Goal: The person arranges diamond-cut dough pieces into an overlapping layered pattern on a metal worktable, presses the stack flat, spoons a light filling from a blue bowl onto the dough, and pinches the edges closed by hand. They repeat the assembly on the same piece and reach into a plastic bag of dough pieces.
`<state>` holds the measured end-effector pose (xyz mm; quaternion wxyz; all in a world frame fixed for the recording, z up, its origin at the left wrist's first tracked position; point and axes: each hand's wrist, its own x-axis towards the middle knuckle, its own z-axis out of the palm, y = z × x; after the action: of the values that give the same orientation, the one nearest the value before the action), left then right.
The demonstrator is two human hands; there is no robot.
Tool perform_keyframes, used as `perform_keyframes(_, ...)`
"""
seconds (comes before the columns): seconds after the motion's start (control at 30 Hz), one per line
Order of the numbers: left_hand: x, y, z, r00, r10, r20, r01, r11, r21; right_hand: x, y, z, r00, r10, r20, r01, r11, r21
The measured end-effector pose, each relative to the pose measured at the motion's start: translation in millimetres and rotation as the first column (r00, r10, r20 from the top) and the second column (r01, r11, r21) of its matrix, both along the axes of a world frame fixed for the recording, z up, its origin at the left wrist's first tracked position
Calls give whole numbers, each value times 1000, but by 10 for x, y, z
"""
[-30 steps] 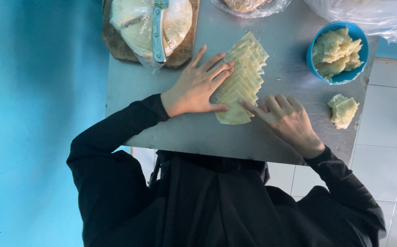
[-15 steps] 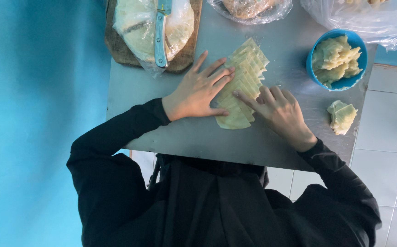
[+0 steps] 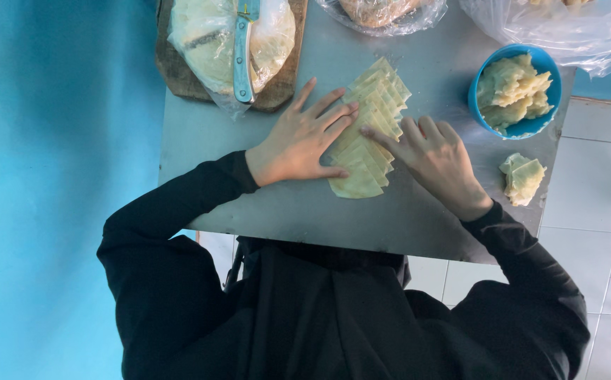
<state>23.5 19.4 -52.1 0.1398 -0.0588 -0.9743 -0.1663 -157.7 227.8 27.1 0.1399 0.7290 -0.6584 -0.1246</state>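
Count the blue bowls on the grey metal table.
1. The round blue bowl holding pale folded dough pieces sits near the table's right edge, beyond the right hand.

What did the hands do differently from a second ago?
The right hand slid up along the fanned row of pale dough strips, its fingers now resting on the strips higher up. The left hand stayed flat, pressing the row's left edge. Nothing was picked up or let go. The blue bowl, the loose dough pile and the knife on the board stayed put.
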Motion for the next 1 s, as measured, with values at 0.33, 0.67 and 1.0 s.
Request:
perform_keyframes(0.33,19,51,47,1000,-1,25,1,1000,7,-80,-42,42,991,-10,-132,8,1000,-19)
perform_keyframes(0.67,7,16,98,1000,-2,23,2,1000,8,-128,-198,55,978,-22,-209,4,996,-89)
perform_keyframes(1.0,33,-48,102,1000,2,20,-2,1000,11,-194,-338,-75,983,-152,-104,137,980,-141)
